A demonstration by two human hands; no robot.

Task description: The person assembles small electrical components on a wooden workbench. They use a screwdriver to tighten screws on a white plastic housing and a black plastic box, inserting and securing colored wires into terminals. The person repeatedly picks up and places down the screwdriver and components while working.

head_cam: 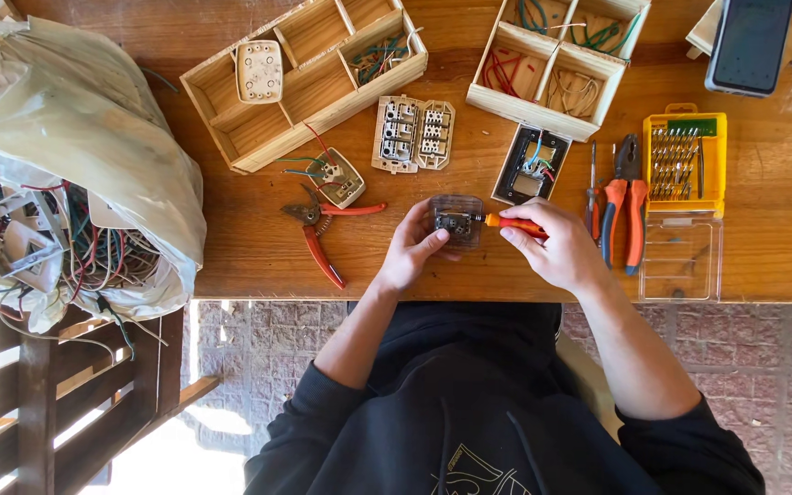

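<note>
My left hand [412, 247] grips a small switch module with a clear plastic cover [456, 220], holding it just above the wooden table [231, 247]. My right hand [556, 246] is closed around an orange-handled screwdriver [513, 223], and its tip meets the module's right side. Both hands work near the table's front edge.
Red-handled cutters [327, 229] lie left of my hands, next to a wired switch [336, 176]. Orange pliers [623, 206], a yellow bit case [686, 160] and its clear lid [680, 261] sit right. Two wooden compartment trays [309, 87] [556, 64], switch plates [414, 135], a phone [750, 44] and a bag of wires [66, 174] surround them.
</note>
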